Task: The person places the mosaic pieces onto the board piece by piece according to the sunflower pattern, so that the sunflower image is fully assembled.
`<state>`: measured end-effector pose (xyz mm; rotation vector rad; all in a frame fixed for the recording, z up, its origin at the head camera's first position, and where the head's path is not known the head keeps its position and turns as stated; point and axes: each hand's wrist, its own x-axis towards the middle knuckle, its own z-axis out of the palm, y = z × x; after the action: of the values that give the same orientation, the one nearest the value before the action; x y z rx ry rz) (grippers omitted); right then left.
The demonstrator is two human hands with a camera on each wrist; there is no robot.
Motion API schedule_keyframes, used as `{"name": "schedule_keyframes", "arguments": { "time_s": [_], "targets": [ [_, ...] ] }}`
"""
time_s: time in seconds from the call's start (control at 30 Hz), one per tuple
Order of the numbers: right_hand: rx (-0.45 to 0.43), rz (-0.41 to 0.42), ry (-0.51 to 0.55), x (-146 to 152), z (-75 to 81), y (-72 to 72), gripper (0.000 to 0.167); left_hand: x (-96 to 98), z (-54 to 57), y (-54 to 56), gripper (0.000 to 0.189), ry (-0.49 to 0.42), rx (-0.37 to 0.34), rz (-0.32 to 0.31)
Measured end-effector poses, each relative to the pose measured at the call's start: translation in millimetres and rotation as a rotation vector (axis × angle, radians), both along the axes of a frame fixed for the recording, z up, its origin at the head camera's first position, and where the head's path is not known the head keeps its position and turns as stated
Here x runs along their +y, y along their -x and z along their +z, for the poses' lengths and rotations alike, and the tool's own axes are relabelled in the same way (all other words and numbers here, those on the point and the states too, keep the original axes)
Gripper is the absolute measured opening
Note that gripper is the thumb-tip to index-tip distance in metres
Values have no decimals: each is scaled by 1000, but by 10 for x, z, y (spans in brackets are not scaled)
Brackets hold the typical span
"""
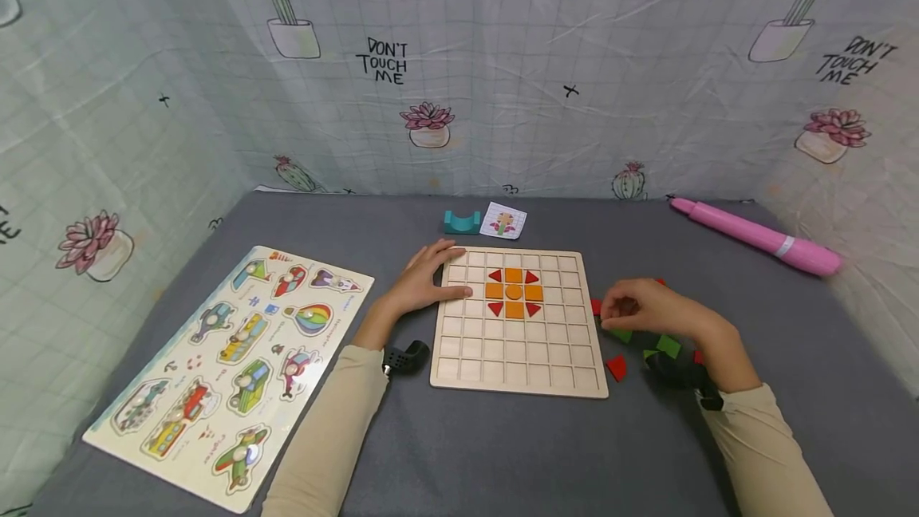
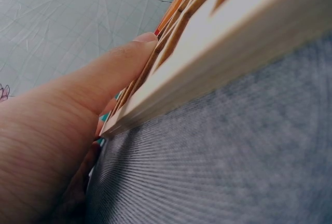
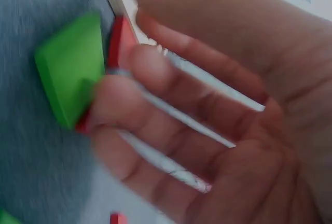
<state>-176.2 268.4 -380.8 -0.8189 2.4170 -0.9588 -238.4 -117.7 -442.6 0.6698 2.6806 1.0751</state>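
Note:
A wooden grid board [image 1: 517,357] lies flat in front of me. Orange squares [image 1: 514,309] and red triangles [image 1: 495,276] surround an orange circle [image 1: 513,292] on its upper middle. My left hand [image 1: 428,278] rests at the board's left edge, thumb on top, as the left wrist view also shows. Over loose pieces beside the right edge is my right hand [image 1: 646,305], fingers loosely bent and no piece visible between them. Close to its fingertips in the right wrist view are a green block [image 3: 72,71] and a red block [image 3: 120,42]. Its palm faces that camera.
More green [image 1: 669,345] and red [image 1: 616,368] pieces lie around the right wrist. Behind the board are a teal holder [image 1: 462,222] and a small picture card [image 1: 503,221]. A vehicle puzzle board [image 1: 287,413] lies left; a pink pen-shaped object [image 1: 754,236] lies back right.

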Motion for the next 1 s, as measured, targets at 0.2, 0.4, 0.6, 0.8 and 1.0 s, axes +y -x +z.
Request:
{"name": "schedule_keyframes", "arguments": {
  "time_s": [0.2,0.4,0.6,0.8,1.0],
  "targets": [
    [-113,22,-12,126,-5,-13,17,-17,2,-10,75,0,-4,1],
    [-107,14,-26,165,-5,-8,20,-8,18,-9,75,-5,6,4],
    [-63,8,-50,182,-8,3,17,6,-4,3,75,-10,7,-1],
    [8,-4,-51,172,-39,23,19,6,5,-7,75,-21,-2,7],
    [30,-11,-60,151,-55,29,23,9,18,-12,75,-14,14,0]
  ]
}}
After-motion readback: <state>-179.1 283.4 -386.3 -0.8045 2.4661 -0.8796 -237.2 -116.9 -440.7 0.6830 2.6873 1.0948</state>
